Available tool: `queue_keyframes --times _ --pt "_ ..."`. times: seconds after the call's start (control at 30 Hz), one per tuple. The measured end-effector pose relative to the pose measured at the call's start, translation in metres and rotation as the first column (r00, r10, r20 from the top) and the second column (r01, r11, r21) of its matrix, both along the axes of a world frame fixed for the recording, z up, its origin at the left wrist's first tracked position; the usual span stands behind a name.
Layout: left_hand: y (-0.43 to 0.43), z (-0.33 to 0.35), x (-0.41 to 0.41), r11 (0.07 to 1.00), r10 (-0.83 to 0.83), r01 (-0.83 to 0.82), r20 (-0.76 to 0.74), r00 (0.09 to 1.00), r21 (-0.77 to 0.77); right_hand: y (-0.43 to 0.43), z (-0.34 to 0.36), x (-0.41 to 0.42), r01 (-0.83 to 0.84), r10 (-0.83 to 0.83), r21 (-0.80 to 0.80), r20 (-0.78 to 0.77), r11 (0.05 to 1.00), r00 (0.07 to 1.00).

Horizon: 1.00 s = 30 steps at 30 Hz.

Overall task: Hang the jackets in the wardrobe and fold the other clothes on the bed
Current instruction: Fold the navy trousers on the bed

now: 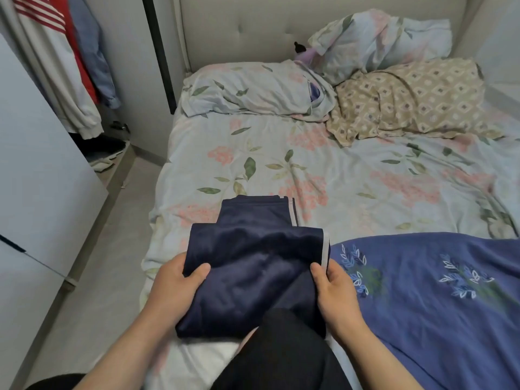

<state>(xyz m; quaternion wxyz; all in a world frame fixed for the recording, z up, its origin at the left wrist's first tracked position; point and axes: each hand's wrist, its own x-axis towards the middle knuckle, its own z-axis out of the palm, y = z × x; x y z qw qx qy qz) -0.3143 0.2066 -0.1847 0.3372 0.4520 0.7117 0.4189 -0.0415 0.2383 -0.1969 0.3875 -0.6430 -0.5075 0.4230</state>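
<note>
— Where is the shiny navy white-striped garment (253, 266) lying?
— Half folded at the near edge of the floral bed (337, 178); the left hand (176, 280) and right hand (336, 288) are pinching its sides.
— Next?
— Likely doubling it over, flat, beside the blue embroidered cloth (436, 291).

**No writing to read here**

Standing by the bed, I find no word, number or brand that can be read. The navy garment (253, 266) carries only a pale side stripe. The blue cloth (439, 319) beside it bears stitched leaves, not letters. The hanging top (42, 18) shows red and white stripes, and the bedsheet (309, 170) shows printed flowers. The shoes (104, 156) on the wardrobe floor may carry a mark, but they are too small and dim to tell.
</note>
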Motion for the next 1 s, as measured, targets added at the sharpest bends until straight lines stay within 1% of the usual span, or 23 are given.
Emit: queue_keyframes --times 0.2,0.23,0.33,0.4,0.5,0.53,0.57,0.6,0.63,0.67,0.7,0.73,0.77,0.8,0.83,0.87,0.93,1.0 --pt "0.058 -0.004 -0.009 0.999 0.022 -0.020 -0.043 0.999 0.044 0.062 0.007 -0.013 -0.021 0.005 0.085 0.179 0.996 0.984" --pt "0.070 -0.005 -0.011 0.999 0.010 -0.009 -0.029 1.000 0.038 0.074 0.007 -0.015 -0.024 0.005 0.087 0.207 0.996 0.978" --pt "0.103 -0.009 -0.016 0.999 -0.029 0.030 0.086 0.996 -0.012 0.105 0.000 -0.018 -0.034 0.022 0.044 0.263 0.998 0.965" --pt "0.119 -0.017 -0.020 0.996 -0.006 0.025 0.228 0.974 -0.082 0.118 -0.006 -0.020 -0.042 0.036 0.015 0.283 0.999 0.958" --pt "0.124 -0.027 -0.025 0.970 0.095 0.028 0.483 0.871 -0.242 0.127 -0.014 -0.022 -0.033 0.039 -0.026 0.265 0.999 0.964" --pt "0.122 -0.029 -0.027 0.960 0.115 0.053 0.563 0.818 -0.274 0.127 -0.015 -0.022 -0.020 0.032 -0.057 0.226 0.998 0.974" --pt "0.115 -0.031 -0.030 0.955 0.130 0.081 0.647 0.751 -0.286 0.125 -0.015 -0.021 -0.003 0.018 -0.095 0.152 0.996 0.988" --pt "0.106 -0.032 -0.033 0.955 0.136 0.107 0.729 0.671 -0.277 0.122 -0.014 -0.018 0.020 -0.015 -0.148 0.035 0.989 0.999" --pt "0.094 -0.035 -0.037 0.957 0.139 0.124 0.791 0.597 -0.261 0.118 -0.011 -0.014 0.037 -0.067 -0.236 -0.119 0.971 0.991" --pt "0.079 -0.038 -0.040 0.958 0.144 0.133 0.830 0.538 -0.253 0.110 -0.007 -0.009 0.024 -0.124 -0.345 -0.273 0.938 0.954" --pt "0.062 -0.042 -0.042 0.955 0.155 0.144 0.852 0.500 -0.258 0.101 -0.003 -0.002 -0.017 -0.169 -0.427 -0.393 0.904 0.904" --pt "0.044 -0.047 -0.044 0.950 0.162 0.162 0.868 0.470 -0.266 0.090 -0.003 0.006 -0.070 -0.177 -0.467 -0.463 0.881 0.868" --pt "0.030 -0.051 -0.044 0.947 0.153 0.187 0.878 0.454 -0.262 0.078 -0.003 0.014 -0.119 -0.148 -0.472 -0.491 0.873 0.858" --pt "0.020 -0.052 -0.044 0.945 0.120 0.218 0.878 0.463 -0.244 0.063 -0.004 0.021 -0.162 -0.102 -0.459 -0.498 0.874 0.861" --pt "0.014 -0.051 -0.043 0.940 0.063 0.262 0.867 0.495 -0.218 0.048 -0.004 0.026 -0.208 -0.047 -0.429 -0.511 0.879 0.858" --pt "0.012 -0.047 -0.040 0.928 -0.005 0.314 0.838 0.545 -0.199 0.033 -0.005 0.030 -0.244 0.009 -0.386 -0.520 0.890 0.854" --pt "0.012 -0.036 -0.028 0.901 -0.116 0.379 0.723 0.681 -0.212 0.012 -0.006 0.033 -0.288 0.095 -0.323 -0.501 0.901 0.860" --pt "0.010 -0.031 -0.014 0.908 -0.139 0.340 0.588 0.797 -0.246 0.002 -0.004 0.029 -0.330 0.189 -0.293 -0.420 0.897 0.887"
